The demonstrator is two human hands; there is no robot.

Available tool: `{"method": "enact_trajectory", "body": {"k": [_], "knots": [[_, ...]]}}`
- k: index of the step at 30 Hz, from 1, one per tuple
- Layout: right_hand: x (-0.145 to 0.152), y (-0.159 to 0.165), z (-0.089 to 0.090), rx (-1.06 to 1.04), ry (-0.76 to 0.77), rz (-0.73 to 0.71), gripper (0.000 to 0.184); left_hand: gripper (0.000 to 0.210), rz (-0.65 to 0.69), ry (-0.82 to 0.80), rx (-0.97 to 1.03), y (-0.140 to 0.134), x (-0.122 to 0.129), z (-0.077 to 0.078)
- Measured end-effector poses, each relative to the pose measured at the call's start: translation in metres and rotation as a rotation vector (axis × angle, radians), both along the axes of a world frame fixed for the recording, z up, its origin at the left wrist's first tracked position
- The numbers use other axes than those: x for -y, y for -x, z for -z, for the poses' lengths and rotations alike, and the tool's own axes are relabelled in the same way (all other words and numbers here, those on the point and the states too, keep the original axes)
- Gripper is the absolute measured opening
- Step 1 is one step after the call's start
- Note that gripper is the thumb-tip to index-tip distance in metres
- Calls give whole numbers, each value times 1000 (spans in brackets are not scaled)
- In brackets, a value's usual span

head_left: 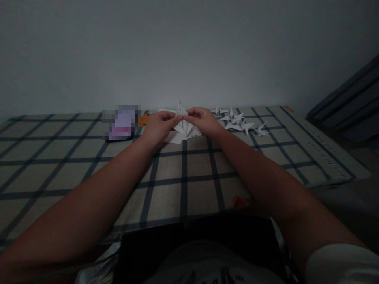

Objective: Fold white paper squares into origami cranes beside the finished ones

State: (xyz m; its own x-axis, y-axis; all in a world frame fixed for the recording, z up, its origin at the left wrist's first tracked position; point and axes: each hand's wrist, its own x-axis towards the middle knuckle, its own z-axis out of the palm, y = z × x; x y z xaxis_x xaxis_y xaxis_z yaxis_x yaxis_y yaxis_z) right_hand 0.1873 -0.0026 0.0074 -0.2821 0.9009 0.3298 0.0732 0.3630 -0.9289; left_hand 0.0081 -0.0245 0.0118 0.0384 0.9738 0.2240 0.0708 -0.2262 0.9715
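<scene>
Between my two hands is a white folded paper (184,127), kite-shaped with a point standing up at the top. My left hand (161,123) pinches its left edge between thumb and fingers. On the other edge, my right hand (203,119) grips it the same way, the thumbs almost meeting at the middle. White paper sheets (174,138) lie on the table under and behind the folded piece, partly hidden by my hands. Several white paper cranes (233,116) rest to the right of my right hand.
A phone (122,124) with a lit, blurred screen stands left of my left hand. The checked tablecloth (195,165) covers the table, which meets a plain wall (189,51) at the back. Dark striped fabric (352,102) is at the far right.
</scene>
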Motion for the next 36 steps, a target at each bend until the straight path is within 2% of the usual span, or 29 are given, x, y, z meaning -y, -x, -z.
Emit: {"method": "enact_trajectory", "body": {"k": [10, 15, 19, 23, 30, 36], "knots": [[7, -1, -7, 41, 30, 9, 19, 28, 0, 10, -47, 0, 5, -5], [4, -2, -7, 65, -81, 21, 20, 31, 18, -16, -108, 3, 2, -4], [2, -4, -5, 118, -169, 102, 21, 28, 23, -5, -66, 1, 4, -3], [5, -5, -7, 108, -160, 80, 25, 31, 45, 36, -62, -1, 7, -3], [9, -5, -12, 190, -203, 95, 45, 35, 61, 45, -82, -2, 7, 0], [8, -6, -11, 145, -186, 80, 40, 40, 109, 55, -58, -4, 9, -1]]}}
